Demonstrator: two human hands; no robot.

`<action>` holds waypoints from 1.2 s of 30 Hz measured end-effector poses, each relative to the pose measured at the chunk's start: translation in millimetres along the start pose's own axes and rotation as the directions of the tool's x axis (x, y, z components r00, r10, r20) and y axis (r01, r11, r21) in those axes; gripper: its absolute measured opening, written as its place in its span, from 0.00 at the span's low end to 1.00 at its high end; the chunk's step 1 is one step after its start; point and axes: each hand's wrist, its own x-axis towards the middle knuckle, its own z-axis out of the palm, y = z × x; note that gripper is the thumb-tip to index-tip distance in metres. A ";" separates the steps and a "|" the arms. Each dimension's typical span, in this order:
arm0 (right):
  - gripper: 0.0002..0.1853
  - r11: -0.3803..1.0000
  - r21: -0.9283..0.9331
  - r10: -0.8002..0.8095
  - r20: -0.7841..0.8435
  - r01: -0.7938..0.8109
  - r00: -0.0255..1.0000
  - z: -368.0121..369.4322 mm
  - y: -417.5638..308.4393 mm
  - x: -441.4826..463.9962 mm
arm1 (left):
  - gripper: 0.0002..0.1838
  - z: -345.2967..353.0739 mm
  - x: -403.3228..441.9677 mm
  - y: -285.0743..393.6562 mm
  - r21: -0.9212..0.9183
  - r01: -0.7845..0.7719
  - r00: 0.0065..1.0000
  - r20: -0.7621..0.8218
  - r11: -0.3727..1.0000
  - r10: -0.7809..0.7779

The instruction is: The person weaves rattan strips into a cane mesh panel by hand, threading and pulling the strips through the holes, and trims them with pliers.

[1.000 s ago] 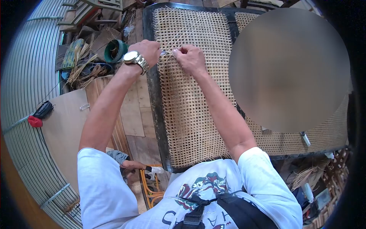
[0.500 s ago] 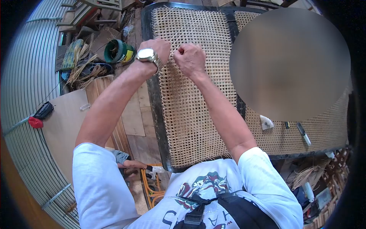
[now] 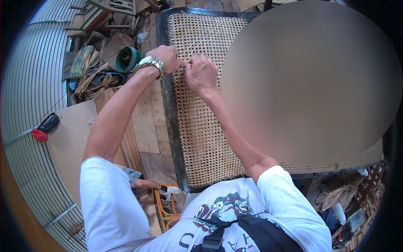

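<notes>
A woven cane panel (image 3: 210, 151) in a black frame (image 3: 173, 122) lies in front of me. Over the panel's left border, my left hand (image 3: 165, 58), with a metal watch (image 3: 152, 66) on its wrist, is closed with the fingertips pinched. My right hand (image 3: 201, 74) sits just right of it above the weave, its fingers curled shut. Between the two sets of fingertips a thin pale cane strand (image 3: 184, 64) shows faintly; most of it is hidden by the fingers. A large blurred oval hides the right part of the panel.
A green bucket (image 3: 127, 59) stands left of the frame, near loose cane strips (image 3: 87, 82). Wooden chairs (image 3: 110, 10) are at the upper left. Beside a corrugated wall (image 3: 33, 84) lies a board (image 3: 71, 138). Another person's limb (image 3: 147, 184) shows lower left, near orange tubing (image 3: 167, 216).
Both hands have shifted slightly left and toward me, the fingertips now close together. The blurred oval has grown and covers the knife and white piece seen earlier on the panel.
</notes>
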 end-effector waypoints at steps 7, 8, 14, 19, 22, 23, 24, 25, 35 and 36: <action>0.06 0.935 -0.087 -0.353 -0.215 0.343 0.910 8.1 11.5 0.6 | 0.23 -45.0 -21.9 -95.0 0.016 0.295 0.845 -0.472 0.955 -0.253; 0.06 0.935 -0.087 -0.355 -0.220 0.345 0.909 7.2 9.0 4.0 | 0.22 -34.3 -12.7 -121.8 -0.097 0.346 0.827 -0.438 0.933 -0.352; 0.07 0.861 0.316 -0.369 -0.151 0.398 0.917 19.3 -1.4 22.7 | 0.17 -7.6 -36.4 -87.4 -0.171 0.209 0.931 -0.265 0.963 -0.249; 0.09 0.499 0.846 0.145 0.131 -0.186 0.981 4.7 5.9 29.2 | 0.16 -6.9 -38.7 -29.7 -0.159 0.072 0.983 -0.153 0.985 -0.097; 0.12 0.881 0.420 0.184 0.116 -0.216 0.976 7.4 20.2 30.3 | 0.16 -7.2 -32.0 -14.3 -0.028 0.059 0.986 -0.152 0.998 -0.062; 0.12 0.925 0.345 0.146 0.061 -0.158 0.987 12.1 21.8 29.4 | 0.15 -7.7 -31.2 -10.0 0.002 0.062 0.983 -0.174 0.998 -0.061; 0.12 0.924 0.347 0.147 0.060 -0.159 0.987 10.9 19.1 29.8 | 0.15 -7.2 -27.2 -9.2 0.003 0.062 0.983 -0.174 0.998 -0.060; 0.12 0.960 0.251 0.119 0.041 -0.126 0.992 9.1 17.0 30.9 | 0.14 -6.8 -21.4 -9.0 0.067 0.057 0.985 -0.166 0.996 -0.045; 0.11 0.944 0.272 0.158 0.127 -0.187 0.979 -4.5 16.3 34.5 | 0.11 -26.8 -9.5 23.2 0.218 -0.062 0.992 -0.094 0.974 0.084; 0.11 0.943 0.275 0.157 0.127 -0.187 0.979 -7.3 14.8 34.7 | 0.11 -26.0 -8.0 21.4 0.221 -0.062 0.992 -0.093 0.973 0.084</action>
